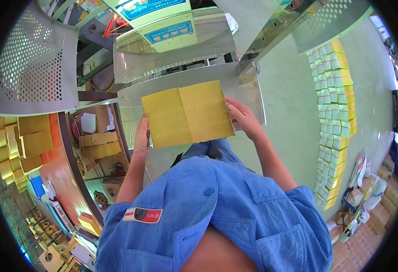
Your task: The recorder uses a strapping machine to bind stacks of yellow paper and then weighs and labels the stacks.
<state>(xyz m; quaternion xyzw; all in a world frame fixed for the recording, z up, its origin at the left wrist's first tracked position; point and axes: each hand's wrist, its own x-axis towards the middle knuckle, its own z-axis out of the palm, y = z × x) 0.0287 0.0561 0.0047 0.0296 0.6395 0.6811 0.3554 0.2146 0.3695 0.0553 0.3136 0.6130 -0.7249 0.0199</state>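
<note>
A wide piece of yellow paper with a crease down its middle and faint cross lines is held level in front of me. My left hand grips its left edge, fingers mostly hidden beneath. At the opposite edge my right hand is closed on it, with the thumb side toward the paper. Whether it is one sheet or a stack, I cannot tell. Behind and under the paper lies the shiny metal tray of a machine.
A clear guard stands over the tray's far side. Perforated metal panels flank the machine. At left, yellow paper stacks lie on a reddish table. Rows of banded yellow-and-white bundles line the floor at right.
</note>
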